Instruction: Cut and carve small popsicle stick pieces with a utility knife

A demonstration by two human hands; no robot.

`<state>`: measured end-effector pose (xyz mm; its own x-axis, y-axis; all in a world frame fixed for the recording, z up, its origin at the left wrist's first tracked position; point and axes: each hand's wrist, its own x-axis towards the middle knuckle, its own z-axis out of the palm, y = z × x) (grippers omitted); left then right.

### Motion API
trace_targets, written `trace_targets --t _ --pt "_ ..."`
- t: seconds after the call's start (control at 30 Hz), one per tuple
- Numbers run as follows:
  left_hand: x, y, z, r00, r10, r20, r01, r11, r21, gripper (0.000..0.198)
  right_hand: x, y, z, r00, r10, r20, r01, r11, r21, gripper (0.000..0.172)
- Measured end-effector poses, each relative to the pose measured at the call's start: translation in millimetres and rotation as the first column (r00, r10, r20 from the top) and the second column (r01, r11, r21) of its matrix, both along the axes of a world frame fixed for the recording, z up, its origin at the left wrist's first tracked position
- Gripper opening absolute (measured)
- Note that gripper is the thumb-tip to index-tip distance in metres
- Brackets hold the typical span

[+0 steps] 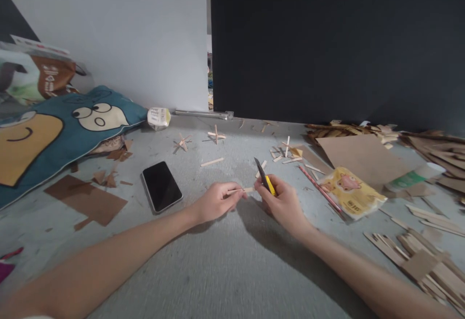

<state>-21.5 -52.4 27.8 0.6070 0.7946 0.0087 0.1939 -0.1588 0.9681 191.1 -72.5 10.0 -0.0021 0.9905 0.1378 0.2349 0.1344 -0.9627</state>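
Observation:
My left hand (217, 201) is closed in a pinch on a thin wooden craft stick (244, 190) that lies level between both hands. My right hand (281, 199) is wrapped round a yellow and black utility knife (265, 177), its blade pointing up and away. The right fingers also touch the stick's right end. Both hands hover just above the grey floor (225, 265).
A black phone (162, 186) lies left of my hands. Loose sticks and small stick crosses (216, 135) are scattered behind. A pencil (319, 188), a yellow tissue pack (350, 192), a cardboard sheet (363, 157) and stick piles (425, 263) lie right. A blue cushion (54, 132) and brown cardboard scraps (87, 200) lie left.

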Motion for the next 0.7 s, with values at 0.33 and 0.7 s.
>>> trace_targets --t 0.33,0.7 --pt "-4 -2 -0.6 0.992 -0.126 0.005 0.125 0.989 0.080 0.045 -2 -3 -5.3 0.990 0.029 -0.135 -0.037 0.998 -0.059 0.040" --pt "-1 4 -15.9 0.981 0.176 -0.084 -0.154 0.964 0.217 0.041 -9 -27 1.7 0.986 0.146 -0.086 -0.137 0.985 0.106 0.033"
